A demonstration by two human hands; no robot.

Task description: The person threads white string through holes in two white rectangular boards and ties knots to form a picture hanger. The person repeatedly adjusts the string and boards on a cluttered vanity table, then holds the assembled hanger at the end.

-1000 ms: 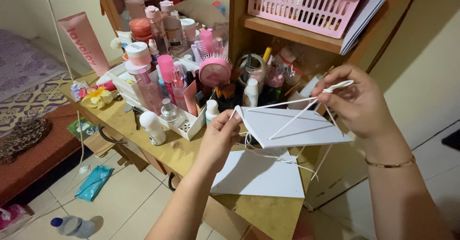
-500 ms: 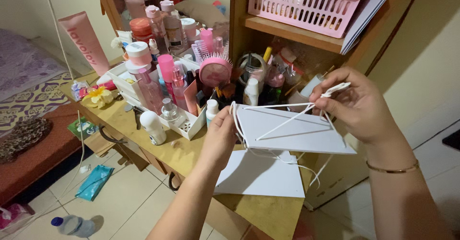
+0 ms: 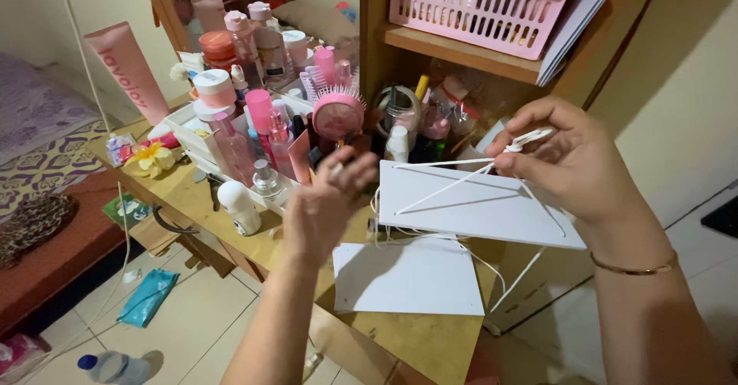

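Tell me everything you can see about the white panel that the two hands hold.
The white panel is a flat, thin, long rectangle, seemingly stiff board or plastic, plain and smooth. It is held in the air, slightly tilted, above a white sheet on the cluttered table. The left hand grips its left end. The right hand pinches white cords that cross its face and hang below it.

white board (image 3: 492, 208): matt, smooth | basket (image 3: 477, 4): pink plastic | table (image 3: 415, 339): worn wood
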